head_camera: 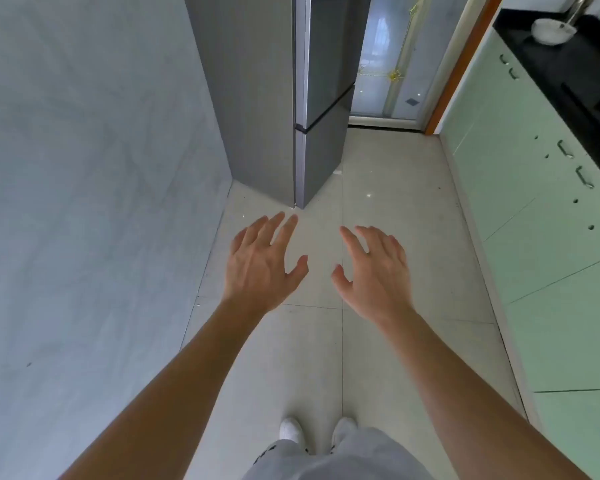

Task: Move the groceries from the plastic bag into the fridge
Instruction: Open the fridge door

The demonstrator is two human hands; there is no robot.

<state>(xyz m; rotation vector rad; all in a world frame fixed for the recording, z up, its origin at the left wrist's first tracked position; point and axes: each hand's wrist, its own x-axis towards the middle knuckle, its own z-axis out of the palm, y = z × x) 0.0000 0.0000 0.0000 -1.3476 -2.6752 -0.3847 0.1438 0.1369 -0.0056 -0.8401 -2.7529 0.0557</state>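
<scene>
A tall grey fridge (326, 98) stands ahead against the left wall, both of its doors closed. My left hand (264, 265) and my right hand (374, 271) are stretched out in front of me over the floor, palms down, fingers spread, holding nothing. Both hands hang short of the fridge's lower corner. No plastic bag and no groceries are in view.
A grey wall (84, 202) runs along the left. Pale green cabinets (551, 254) with a black countertop (568, 67) line the right; a white bowl (551, 31) sits on it. A glass door (392, 64) lies beyond the fridge. Light floor tiles (395, 202) stretch between.
</scene>
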